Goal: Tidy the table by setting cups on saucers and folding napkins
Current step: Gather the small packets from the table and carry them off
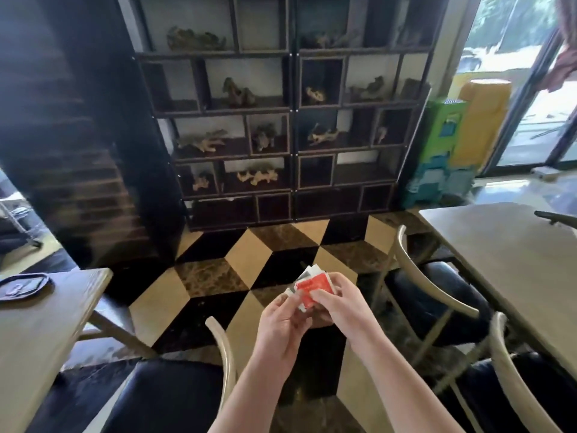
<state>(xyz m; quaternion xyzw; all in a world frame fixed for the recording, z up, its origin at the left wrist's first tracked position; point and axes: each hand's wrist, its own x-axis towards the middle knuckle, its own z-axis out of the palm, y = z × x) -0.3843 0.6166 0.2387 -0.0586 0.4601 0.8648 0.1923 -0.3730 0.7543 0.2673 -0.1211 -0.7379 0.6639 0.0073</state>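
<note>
I hold a small stack of red and white packets (309, 287) in front of me, above the aisle floor between two tables. My left hand (282, 328) grips the stack from below and the left. From the right, my right hand (338, 303) pinches the top red packet with thumb and fingers. The packets look like wrapped napkins or wipes; their print is too blurred to read. No cups or saucers show in this view.
A wooden table (40, 332) at the left carries a dark tray (23, 287). Another wooden table (512, 264) stands at the right. Dark-cushioned chairs (437, 307) with pale curved backs sit beside both. A dark display shelf (281, 120) stands ahead across the patterned floor.
</note>
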